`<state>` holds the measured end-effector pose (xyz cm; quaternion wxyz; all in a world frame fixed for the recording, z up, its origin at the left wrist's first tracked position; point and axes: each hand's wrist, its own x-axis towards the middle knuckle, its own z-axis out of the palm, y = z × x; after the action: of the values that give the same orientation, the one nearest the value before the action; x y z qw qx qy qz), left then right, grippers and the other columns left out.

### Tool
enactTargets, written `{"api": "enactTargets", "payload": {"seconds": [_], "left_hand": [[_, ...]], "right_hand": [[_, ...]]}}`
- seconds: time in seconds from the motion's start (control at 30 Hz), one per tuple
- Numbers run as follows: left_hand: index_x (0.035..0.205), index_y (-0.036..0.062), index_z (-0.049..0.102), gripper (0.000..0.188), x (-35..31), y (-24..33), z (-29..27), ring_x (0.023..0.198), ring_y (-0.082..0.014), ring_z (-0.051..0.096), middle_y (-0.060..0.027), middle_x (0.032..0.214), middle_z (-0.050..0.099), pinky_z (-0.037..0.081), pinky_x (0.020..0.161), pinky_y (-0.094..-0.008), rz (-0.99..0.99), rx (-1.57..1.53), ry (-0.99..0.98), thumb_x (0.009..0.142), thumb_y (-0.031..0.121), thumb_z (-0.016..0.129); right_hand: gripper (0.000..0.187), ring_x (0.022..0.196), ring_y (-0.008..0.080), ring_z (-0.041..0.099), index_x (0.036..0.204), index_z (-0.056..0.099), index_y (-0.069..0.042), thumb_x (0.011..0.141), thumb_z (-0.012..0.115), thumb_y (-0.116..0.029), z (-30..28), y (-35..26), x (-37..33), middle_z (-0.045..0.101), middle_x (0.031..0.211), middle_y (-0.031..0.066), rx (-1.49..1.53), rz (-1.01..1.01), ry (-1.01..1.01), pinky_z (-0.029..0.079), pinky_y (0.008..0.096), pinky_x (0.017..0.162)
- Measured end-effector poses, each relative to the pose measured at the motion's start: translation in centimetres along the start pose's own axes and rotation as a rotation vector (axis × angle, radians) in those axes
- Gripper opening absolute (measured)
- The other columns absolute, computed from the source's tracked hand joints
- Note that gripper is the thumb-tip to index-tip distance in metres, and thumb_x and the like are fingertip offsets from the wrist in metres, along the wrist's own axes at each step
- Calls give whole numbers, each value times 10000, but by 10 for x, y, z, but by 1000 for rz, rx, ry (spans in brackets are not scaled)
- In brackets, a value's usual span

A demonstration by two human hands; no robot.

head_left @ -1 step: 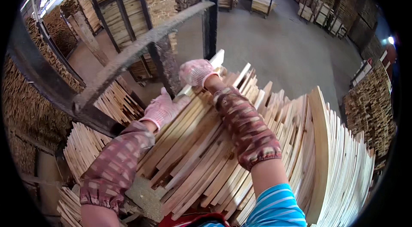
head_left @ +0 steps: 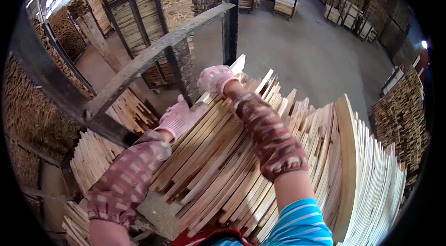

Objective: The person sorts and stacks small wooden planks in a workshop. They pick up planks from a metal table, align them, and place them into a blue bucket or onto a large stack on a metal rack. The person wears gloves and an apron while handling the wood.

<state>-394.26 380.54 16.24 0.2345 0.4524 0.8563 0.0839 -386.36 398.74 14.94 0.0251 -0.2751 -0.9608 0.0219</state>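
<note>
Both my hands wear pink-and-white knit gloves and are at the left edge of a stack of long pale wooden strips. My right hand is closed over a wooden strip at the far left corner of the stack; a pale end sticks out beyond it, though the fingers' undersides are hidden. Just nearer and to the left, my left hand has its thumb raised apart and its fingers stretched over the edge strips. A black metal post stands right beside the left hand.
A rusty metal crossbar joins dark uprights at left. One wider curved board stands out among the strips on the right. Another wood stack lies beyond the frame. Racks of timber stand behind, across a grey concrete floor.
The whole view has shifted very slightly. My hands keep the same places on the strips.
</note>
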Motion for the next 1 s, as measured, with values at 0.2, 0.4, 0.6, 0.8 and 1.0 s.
{"api": "enactTargets", "payload": {"seconds": [0.2,0.4,0.6,0.8,1.0], "left_hand": [[1563,2,172,1017,-4,-9,13,1341,-439,477,-320,1388,524,375,1111,-445,122,-123,-5,902,723,453],[1515,-62,276,1031,3,-12,12,1311,-418,515,-316,1356,556,385,1106,-446,15,-21,40,904,766,347],[1504,-29,317,843,12,-21,29,1372,-410,429,-266,1503,420,345,1137,-431,349,-287,479,913,487,625],[1530,-6,284,732,-71,-53,27,1446,-295,336,-181,1583,324,241,1198,-385,766,-765,321,920,147,658],[1470,-9,413,900,-175,-114,23,1320,-356,523,-236,1420,527,321,1174,-479,1394,-388,-54,851,582,691]], "right_hand": [[287,1036,310,712,1021,786,-157,859,607,-311,13,26,-12,751,1065,103,40,-36,-43,574,471,817],[285,951,292,735,983,790,-131,822,662,-329,12,0,-3,759,1020,101,-44,-85,-86,587,443,808],[290,919,337,723,927,718,-68,870,598,-326,-9,-7,-67,736,928,154,127,245,262,567,487,791],[495,901,364,693,1056,670,-59,830,607,-495,-78,14,-274,715,926,167,117,437,312,542,456,814],[874,1042,326,634,1411,438,-21,873,560,-699,-126,3,-516,614,1233,208,120,1272,-294,520,432,904]]}}
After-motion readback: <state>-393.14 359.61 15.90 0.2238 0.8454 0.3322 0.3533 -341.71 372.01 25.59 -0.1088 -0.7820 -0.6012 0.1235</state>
